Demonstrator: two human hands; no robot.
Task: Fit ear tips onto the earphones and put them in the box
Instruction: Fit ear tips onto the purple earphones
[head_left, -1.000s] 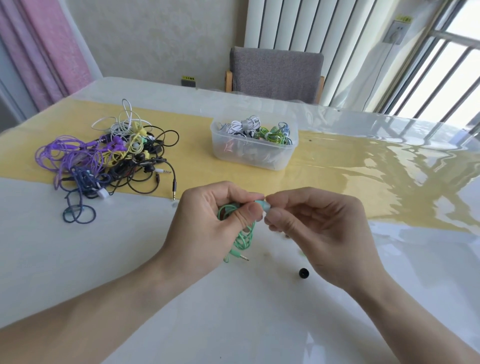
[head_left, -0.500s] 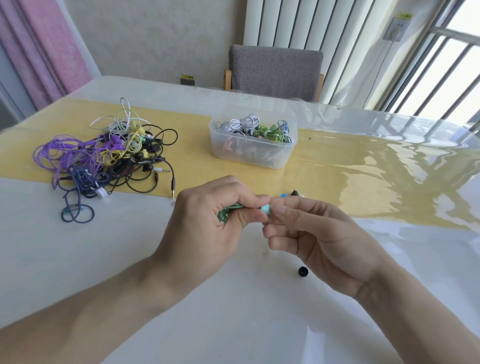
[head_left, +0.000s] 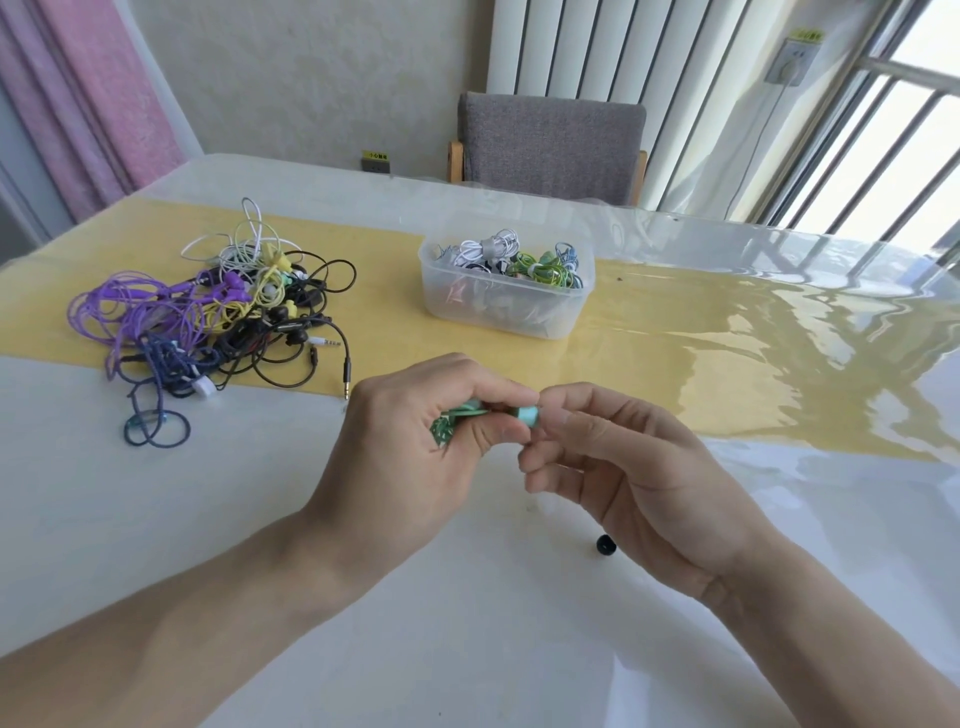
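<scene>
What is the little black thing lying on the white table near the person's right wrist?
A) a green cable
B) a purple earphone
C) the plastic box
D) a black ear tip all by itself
D: the small black ear tip lies alone on the table, just beside the right hand, apart from the tangled earphone pile.
</scene>
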